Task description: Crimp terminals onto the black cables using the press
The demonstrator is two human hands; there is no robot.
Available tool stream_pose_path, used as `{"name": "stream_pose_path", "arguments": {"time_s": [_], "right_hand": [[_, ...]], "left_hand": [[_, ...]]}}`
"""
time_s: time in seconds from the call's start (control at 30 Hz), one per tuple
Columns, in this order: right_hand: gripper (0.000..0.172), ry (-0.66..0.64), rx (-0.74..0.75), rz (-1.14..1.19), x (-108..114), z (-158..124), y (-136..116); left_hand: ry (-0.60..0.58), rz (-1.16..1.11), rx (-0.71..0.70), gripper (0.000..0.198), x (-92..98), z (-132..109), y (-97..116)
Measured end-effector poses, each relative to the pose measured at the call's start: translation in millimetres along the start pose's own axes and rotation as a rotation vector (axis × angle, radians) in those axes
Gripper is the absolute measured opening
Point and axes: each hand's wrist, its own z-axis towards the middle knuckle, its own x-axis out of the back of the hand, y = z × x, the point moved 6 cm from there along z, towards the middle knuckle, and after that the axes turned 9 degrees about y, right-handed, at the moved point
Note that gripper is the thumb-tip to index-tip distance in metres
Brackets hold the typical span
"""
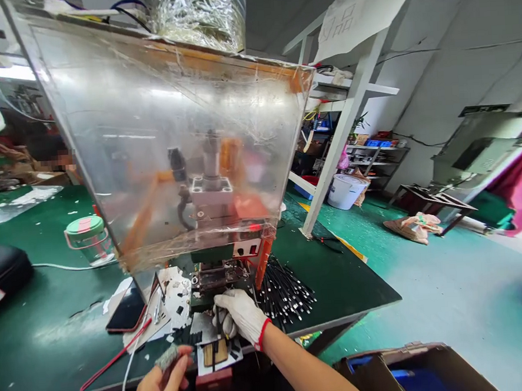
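Note:
My right hand [239, 315], in a white work glove with a red cuff, pinches a thin black wire [217, 322] at the base of a small bench press [219, 275]. The press sits behind a clear plastic guard [174, 148]. My left hand [160, 390], bare, grips a grey fibrous wad [167, 357] at the bench's front edge. Several black wires with pale ends [285, 294] lie loose to the right of my right hand. A small wooden block [215, 353] rests on white paper below my gloved fingers.
On the green workbench [43, 327] lie a smartphone [126, 310], a red-handled tool [116, 358], paper scraps, a green-lidded glass jar [89, 238] and a black case [3, 273]. A cardboard box [413, 375] stands below the bench at right.

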Motion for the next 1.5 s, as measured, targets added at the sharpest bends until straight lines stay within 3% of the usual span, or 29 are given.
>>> {"name": "stream_pose_path", "arguments": {"time_s": [0.1,0.2,0.27,0.37,0.47,0.53,0.63,0.77,0.9,0.97,1.03,1.13,1.27,1.37,1.5], "right_hand": [[0.018,-0.001,0.016,-0.068,6.6,-11.9,-3.2],[0.017,0.016,0.091,-0.224,32.8,-31.1,-10.3],[0.019,0.111,0.161,-0.380,69.2,-41.4,-18.0],[0.021,0.403,0.241,-0.693,146.7,-46.3,-33.4],[0.023,0.665,0.182,-0.986,217.7,-36.7,-42.4],[0.022,0.705,0.124,-1.048,244.6,-23.4,-40.8],[0.020,0.679,0.084,-1.078,256.1,-3.8,-33.0],[0.020,0.664,0.090,-1.091,250.4,5.3,-29.1],[0.030,0.719,0.168,-1.063,247.4,-12.3,-45.2],[0.032,0.759,0.265,-0.905,243.1,-29.6,-58.2],[0.031,0.712,0.359,-0.604,229.2,-47.1,-65.1],[0.031,0.434,0.347,-0.198,178.8,-61.6,-53.9],[0.029,0.077,0.213,-0.045,84.0,-56.9,-17.9],[0.026,0.012,0.125,-0.018,35.1,-37.0,1.6],[0.023,0.025,0.064,0.040,9.7,-12.1,8.0]], "left_hand": [[-0.172,-0.039,0.082,0.069,-28.0,18.3,10.8],[-0.275,-0.040,0.153,0.079,-52.5,28.8,16.4],[-0.264,-0.023,0.164,0.082,-62.4,32.7,18.1],[-0.231,0.017,0.151,0.082,-72.0,36.2,18.1],[-0.219,0.044,0.136,0.076,-79.3,39.7,17.4],[-0.215,0.048,0.146,0.072,-83.1,42.1,16.7],[-0.209,0.034,0.143,0.067,-87.9,44.7,18.9],[-0.188,0.031,0.128,0.066,-92.5,44.2,26.2],[-0.155,-0.026,0.146,0.065,-95.5,41.5,34.0],[-0.172,-0.069,0.167,0.059,-97.4,38.3,37.1],[-0.200,-0.108,0.194,0.054,-97.1,33.3,40.1],[-0.195,-0.158,0.205,0.049,-86.7,25.1,47.0],[-0.102,-0.193,0.175,0.048,-56.5,18.7,53.7],[-0.065,-0.180,0.178,0.053,-33.7,15.5,45.9],[-0.021,-0.164,0.189,0.057,-6.1,11.1,23.9]]}}
